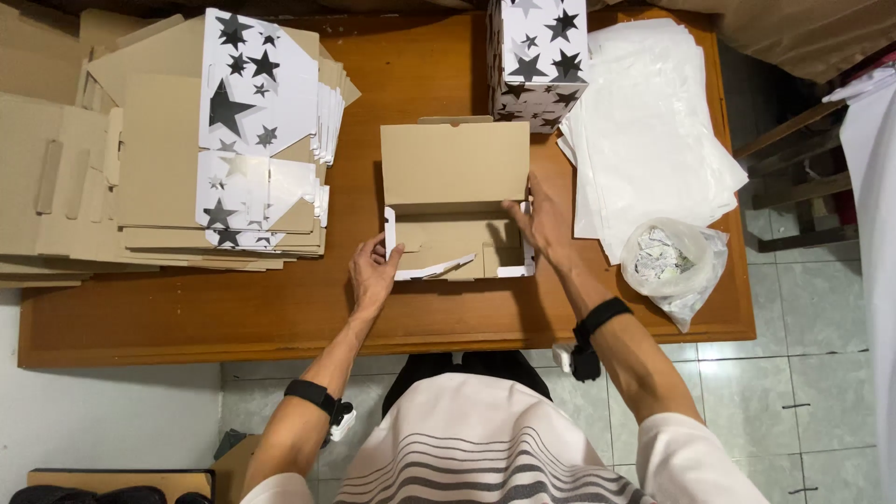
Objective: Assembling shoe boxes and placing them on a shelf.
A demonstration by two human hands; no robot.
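Head view shows your left hand pinching the half-folded cardboard box's front-left wall, right hand with fingers spread flat against its right side, mid-table beside the flat box blanks; uneven pressure could, I judge, pop the tabs loose.

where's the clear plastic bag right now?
In the head view, the clear plastic bag sits at the table's right front edge, just right of the right hand and overlapping the stack of white paper sheets.
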